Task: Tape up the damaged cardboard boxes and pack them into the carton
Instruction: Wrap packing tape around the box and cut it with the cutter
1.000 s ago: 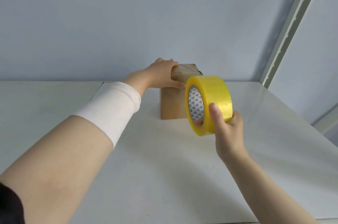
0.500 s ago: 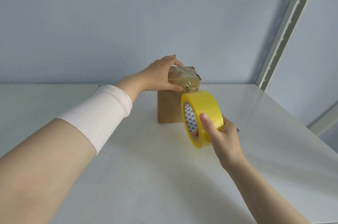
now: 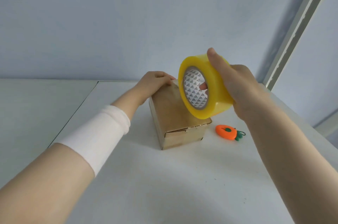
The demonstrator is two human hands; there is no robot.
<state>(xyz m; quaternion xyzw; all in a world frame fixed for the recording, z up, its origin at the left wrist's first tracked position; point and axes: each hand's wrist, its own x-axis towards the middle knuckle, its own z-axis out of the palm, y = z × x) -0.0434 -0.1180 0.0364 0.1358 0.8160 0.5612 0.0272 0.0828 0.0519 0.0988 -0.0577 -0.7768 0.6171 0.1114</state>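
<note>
Right hand (image 3: 243, 92): fingers (image 3: 203, 86) through the core, thumb over the rim, gripping the yellow tape roll (image 3: 212, 99) just above the box (image 3: 173, 117). Left hand (image 3: 155, 82): grips the box's far top edge. White bench (image 3: 164, 178); orange carrot keychain (image 3: 226, 132) beside the box; blue wall (image 3: 128, 22).

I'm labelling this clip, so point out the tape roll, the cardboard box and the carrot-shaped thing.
tape roll (image 3: 215, 94): head view, on its yellow outer band.
cardboard box (image 3: 170, 112): head view, on its top face.
carrot-shaped thing (image 3: 225, 132): head view, on its orange body.
</note>
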